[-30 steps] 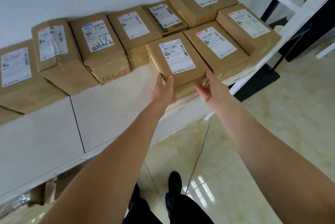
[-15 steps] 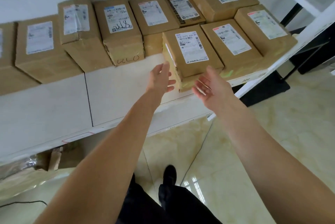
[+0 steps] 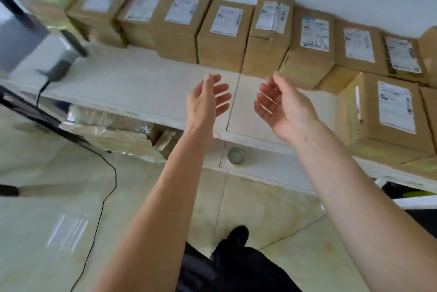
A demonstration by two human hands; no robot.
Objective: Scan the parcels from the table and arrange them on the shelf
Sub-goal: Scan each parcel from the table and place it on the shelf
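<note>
Head view, and I read it from the left edge across. At nine to ten o'clock I see a blurred grey device sitting on the white shelf, with a black cable dropping from it and trailing over the glossy tiled floor. Under the shelf board, near eight o'clock, lies some crumpled plastic-wrapped packing.

Along the wall, from eleven o'clock through to two, I count a row of parcels standing side by side, each brown carton touching its neighbour, white labels facing up; the print is too smeared for me to read.

At centre, my left hand hovers above the bare shelf surface with its fingers spread wide, gripping nothing. Just beside it, my right hand is held palm inward, fingers loosely fanned and likewise empty. The two palms face each other, apart.

At three o'clock a front parcel rests on the shelf ahead of the back row, near the right hand but not touching it. A dark shoe shows at six o'clock.
</note>
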